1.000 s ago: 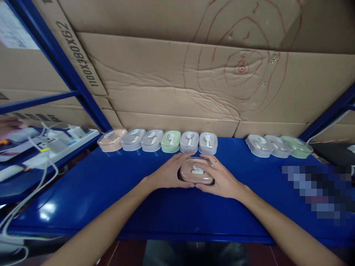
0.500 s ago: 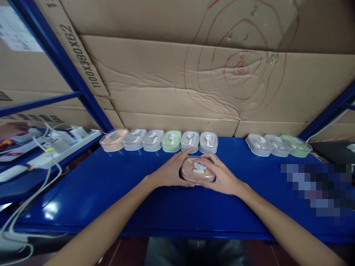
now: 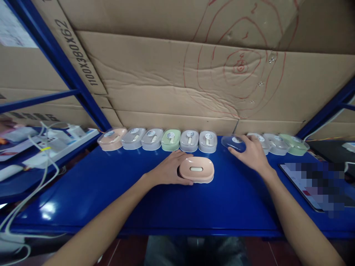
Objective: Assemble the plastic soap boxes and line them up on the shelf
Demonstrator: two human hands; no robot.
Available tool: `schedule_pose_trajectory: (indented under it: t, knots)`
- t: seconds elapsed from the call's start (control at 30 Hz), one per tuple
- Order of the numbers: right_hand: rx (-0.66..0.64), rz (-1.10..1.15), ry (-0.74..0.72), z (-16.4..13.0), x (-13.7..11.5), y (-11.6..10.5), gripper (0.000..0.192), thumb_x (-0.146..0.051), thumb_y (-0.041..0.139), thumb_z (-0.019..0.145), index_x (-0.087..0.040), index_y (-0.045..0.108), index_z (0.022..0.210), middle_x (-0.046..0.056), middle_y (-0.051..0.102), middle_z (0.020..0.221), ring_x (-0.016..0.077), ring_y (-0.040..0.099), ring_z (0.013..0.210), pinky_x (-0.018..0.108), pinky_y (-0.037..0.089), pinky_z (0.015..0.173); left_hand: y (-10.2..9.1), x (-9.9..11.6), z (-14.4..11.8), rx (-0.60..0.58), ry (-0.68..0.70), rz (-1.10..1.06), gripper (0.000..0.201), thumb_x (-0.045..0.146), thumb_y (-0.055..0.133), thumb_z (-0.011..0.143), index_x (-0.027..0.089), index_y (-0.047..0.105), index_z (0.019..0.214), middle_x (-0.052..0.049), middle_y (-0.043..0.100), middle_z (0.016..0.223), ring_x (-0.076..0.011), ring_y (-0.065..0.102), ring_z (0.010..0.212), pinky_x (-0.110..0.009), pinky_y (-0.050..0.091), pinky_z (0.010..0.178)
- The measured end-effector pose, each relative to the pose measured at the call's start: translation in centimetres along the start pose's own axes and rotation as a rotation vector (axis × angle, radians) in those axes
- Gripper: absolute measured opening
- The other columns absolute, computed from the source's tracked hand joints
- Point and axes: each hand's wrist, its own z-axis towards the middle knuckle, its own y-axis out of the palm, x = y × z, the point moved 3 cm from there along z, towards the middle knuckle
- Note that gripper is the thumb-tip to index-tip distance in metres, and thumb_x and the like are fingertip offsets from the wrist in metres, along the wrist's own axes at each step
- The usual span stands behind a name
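A pink rounded box [image 3: 197, 173] with a white bar in the middle of its top rests on the blue table. My left hand [image 3: 169, 170] wraps around its left end, thumb at the front and fingers behind. Farther back and to the right, my right hand [image 3: 253, 152] grips a clear plastic lid [image 3: 231, 144] bearing a round sticker. The lid is at the gap in the back row, and I cannot tell if it touches the table. Partly behind my right hand stands a grey lidded box [image 3: 263, 140].
Along the back edge stand more lidded boxes: pink [image 3: 112, 140], several grey [image 3: 133, 139] and green [image 3: 171, 141]. A tablet [image 3: 302, 184], partly blurred, lies at right. Power strips [image 3: 59, 147] and white cables [image 3: 52, 177] are at left. Cardboard [image 3: 155, 74] walls the back. Another person's hand [image 3: 7, 123] shows at far left.
The clear lid has come off the pink box, carried right and back by my right hand. My left hand stays on the box.
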Motion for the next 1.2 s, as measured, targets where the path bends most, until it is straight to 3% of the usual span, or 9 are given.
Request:
schedule_pose_trajectory:
  t: [0.1,0.23,0.4,0.5,0.6,0.7,0.77,0.97,1.2]
  knots:
    - [-0.204,-0.169,0.043,-0.2,1.1,1.0,0.065,-0.059,0.071,0.092,-0.018,0.067,0.143,0.023,0.068,0.131,0.0459,0.063,0.128,0.059,0.052,0.108,-0.2,0.0,0.0,-0.014,-0.007,0.002,0.108,0.083,0.09,0.068,0.027,0.058,0.155,-0.015,0.065,0.154,-0.0449,0.055,0.147,-0.065,0.035,0.129]
    - [-0.401,-0.172,0.009,-1.1,1.0,2.1,0.06,-0.057,0.07,0.093,-0.02,0.063,0.14,0.02,0.071,0.124,0.0416,0.068,0.118,0.054,0.054,0.101,0.0,-0.4,0.0,-0.054,-0.043,0.004,0.12,0.086,0.09,0.064,0.027,0.052,0.161,-0.017,0.058,0.163,-0.0477,0.047,0.154,-0.067,0.03,0.131]
    - [-0.374,-0.209,-0.025,-1.5,0.1,1.9,0.063,-0.06,0.073,0.09,-0.017,0.062,0.135,0.022,0.07,0.125,0.0426,0.067,0.117,0.055,0.054,0.098,0.1,-0.4,0.0,-0.067,-0.04,0.022,0.121,0.082,0.09,0.067,0.026,0.048,0.165,-0.018,0.054,0.167,-0.0482,0.043,0.158,-0.067,0.028,0.132]
    - [-0.191,-0.249,-0.097,-1.9,-2.4,1.0,0.057,-0.055,0.07,0.095,-0.015,0.064,0.135,0.025,0.069,0.13,0.0472,0.064,0.124,0.063,0.052,0.103,0.1,-0.2,0.1,-0.058,-0.014,0.022,0.112,0.077,0.091,0.069,0.026,0.053,0.161,-0.017,0.06,0.16,-0.0468,0.05,0.152,-0.066,0.031,0.131]
    - [-0.022,0.013,-0.27,-3.2,-6.5,0.3,0.046,-0.052,0.06,0.105,-0.019,0.065,0.136,0.02,0.071,0.129,0.0428,0.063,0.127,0.063,0.051,0.109,0.2,-0.3,0.2,-0.055,0.0,0.033,0.112,0.079,0.09,0.069,0.025,0.053,0.16,-0.017,0.061,0.158,-0.0463,0.051,0.15,-0.065,0.033,0.13]
    - [-0.205,0.382,-0.525,-5.3,-10.4,1.1,0.067,-0.054,0.07,0.101,-0.024,0.05,0.158,0.017,0.061,0.153,0.0366,0.058,0.141,0.057,0.053,0.116,0.3,-0.2,0.3,-0.045,0.018,0.04,0.111,0.079,0.089,0.069,0.027,0.052,0.161,-0.015,0.061,0.159,-0.0464,0.05,0.151,-0.067,0.03,0.131]
    - [-0.349,0.455,-0.622,-6.3,-11.7,2.1,0.081,-0.056,0.077,0.098,-0.029,0.043,0.166,0.015,0.054,0.163,0.0371,0.051,0.151,0.059,0.05,0.122,0.4,-0.1,0.3,-0.043,0.026,0.033,0.108,0.074,0.091,0.07,0.03,0.052,0.161,-0.013,0.059,0.162,-0.0456,0.05,0.152,-0.067,0.028,0.133]
    - [-0.389,0.59,-0.542,-6.4,-10.9,4.4,0.058,-0.049,0.078,0.101,-0.034,0.061,0.155,0.013,0.061,0.155,0.0351,0.053,0.148,0.061,0.051,0.12,0.5,-0.5,0.2,-0.045,-0.021,-0.007,0.111,0.072,0.093,0.07,0.03,0.049,0.163,-0.015,0.054,0.167,-0.0484,0.045,0.157,-0.071,0.023,0.134]
    - [-0.413,0.703,-0.38,-5.8,-10.7,4.2,0.043,-0.049,0.076,0.103,-0.03,0.073,0.142,0.012,0.068,0.138,0.0321,0.062,0.136,0.055,0.055,0.116,0.4,-0.6,-0.1,-0.027,-0.13,-0.119,0.122,0.069,0.096,0.066,0.028,0.042,0.168,-0.018,0.05,0.169,-0.0494,0.045,0.155,-0.07,0.035,0.128]
